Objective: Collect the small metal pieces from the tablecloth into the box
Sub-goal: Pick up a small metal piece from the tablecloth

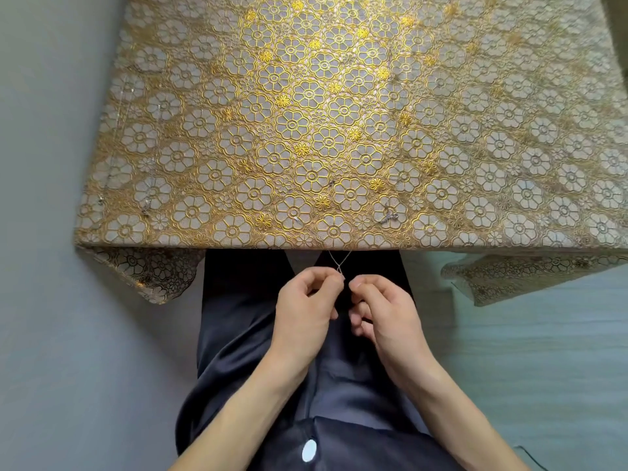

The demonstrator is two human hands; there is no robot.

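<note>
nothing readable in this one tbh. the tablecloth (pixel 339 130) is just a gold flower pattern all over, no lettering or numbers on it. the only other candidate is a little white oval (pixel 309 450) on the dark clothing (pixel 258 334) near the bottom, and it looks blank, no print or logo that i can make out.

The table (pixel 475 247) is totally covered by a gold-and-white floral lace tablecloth (pixel 339 113), corners drooping at lower left and lower right. A few small silvery metal pieces (pixel 389 217) sit scattered near the front edge, from far left to right of center.
</note>
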